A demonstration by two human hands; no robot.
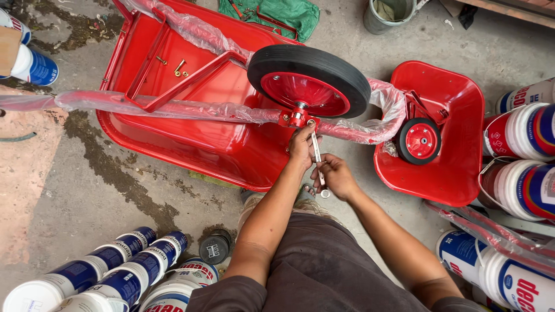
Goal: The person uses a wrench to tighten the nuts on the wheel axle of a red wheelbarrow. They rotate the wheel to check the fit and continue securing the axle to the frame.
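Far left, two white-and-blue tubs (29, 58) lie on the concrete floor (87, 202); near left, about five white-and-blue pails (115, 277) lie on their sides beside a small black can (215, 247). At centre, a large red wheelbarrow tray (173, 127) lies upside down, its plastic-wrapped frame tube (173, 107) across it and one black-tyred wheel (309, 81) on the axle bracket (295, 117). The left hand (302, 144) is curled against the bracket at the wrench head. The right hand (335, 176) pinches the lower shank of one steel combination wrench (317, 159), which runs from bracket to palm. The wrench looks rigid, smooth and light, best gripped near its free ring end for leverage. To the right sit a second, smaller red tray (457, 156) with one small wheel (419, 140), and about five more pails (520, 133).
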